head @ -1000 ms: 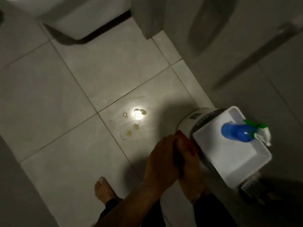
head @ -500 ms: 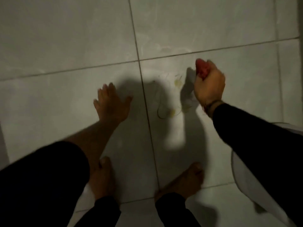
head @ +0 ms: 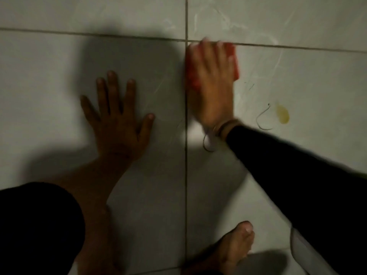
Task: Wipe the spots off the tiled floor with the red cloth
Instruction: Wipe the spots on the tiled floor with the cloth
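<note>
My right hand [head: 213, 84] lies flat on the red cloth [head: 232, 62], pressing it against the pale tiled floor [head: 297, 16] just right of a vertical grout line; the hand is blurred. A yellowish spot [head: 283, 114] remains on the tile to the right of the cloth, beside a thin dark curl [head: 263, 119]. Faint smear streaks show above and right of the cloth. My left hand [head: 117, 116] rests palm down on the neighbouring tile, fingers spread, holding nothing.
My bare right foot [head: 232, 247] stands at the bottom centre, and my dark-clothed knee fills the lower left. A white rounded object's edge [head: 303, 257] shows at the bottom right under my right sleeve. Shadows cover the left tile.
My right hand has come down from a raised fist and now presses the cloth flat on the floor, further left. Most spots are gone. The view has closed in on the floor.
</note>
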`<state>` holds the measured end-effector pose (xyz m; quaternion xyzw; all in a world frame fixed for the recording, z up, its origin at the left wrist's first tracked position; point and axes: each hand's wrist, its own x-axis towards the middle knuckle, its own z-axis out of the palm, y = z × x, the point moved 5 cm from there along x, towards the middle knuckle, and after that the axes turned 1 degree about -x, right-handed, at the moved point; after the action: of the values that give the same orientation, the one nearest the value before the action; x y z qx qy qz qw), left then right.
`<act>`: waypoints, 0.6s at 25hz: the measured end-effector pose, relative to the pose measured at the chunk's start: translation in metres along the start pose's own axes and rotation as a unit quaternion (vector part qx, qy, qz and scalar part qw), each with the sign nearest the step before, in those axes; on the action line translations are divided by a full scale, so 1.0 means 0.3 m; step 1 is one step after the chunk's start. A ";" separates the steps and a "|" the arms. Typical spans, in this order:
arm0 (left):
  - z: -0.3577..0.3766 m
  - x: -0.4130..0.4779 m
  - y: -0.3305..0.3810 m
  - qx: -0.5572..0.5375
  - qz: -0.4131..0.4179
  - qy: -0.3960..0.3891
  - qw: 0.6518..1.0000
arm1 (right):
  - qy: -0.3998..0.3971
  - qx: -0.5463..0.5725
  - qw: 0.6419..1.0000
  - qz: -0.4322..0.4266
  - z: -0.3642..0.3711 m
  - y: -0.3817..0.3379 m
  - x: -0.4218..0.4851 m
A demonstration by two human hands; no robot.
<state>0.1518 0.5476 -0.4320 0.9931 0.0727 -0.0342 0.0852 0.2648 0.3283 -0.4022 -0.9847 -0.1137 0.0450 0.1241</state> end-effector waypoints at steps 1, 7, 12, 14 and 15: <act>-0.005 -0.009 -0.004 -0.004 -0.006 -0.007 1.000 | -0.033 0.016 0.997 -0.061 0.030 -0.072 -0.133; 0.012 0.005 -0.002 -0.001 -0.003 -0.029 1.000 | -0.046 0.001 0.999 0.015 0.002 0.109 -0.314; 0.024 -0.006 -0.016 -0.016 -0.008 -0.048 0.999 | -0.065 0.080 0.995 -0.014 0.082 -0.149 -0.411; 0.028 -0.003 -0.017 -0.021 -0.011 -0.050 0.998 | -0.141 0.053 0.988 -0.040 0.017 -0.097 -0.679; 0.032 -0.004 -0.017 -0.022 -0.008 -0.048 0.999 | -0.135 0.040 0.990 -0.009 -0.005 0.008 -0.709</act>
<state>0.1493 0.5509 -0.4422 0.9876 0.0777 -0.0805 0.1101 0.0591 0.2756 -0.3885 -0.9627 -0.1360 0.1812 0.1476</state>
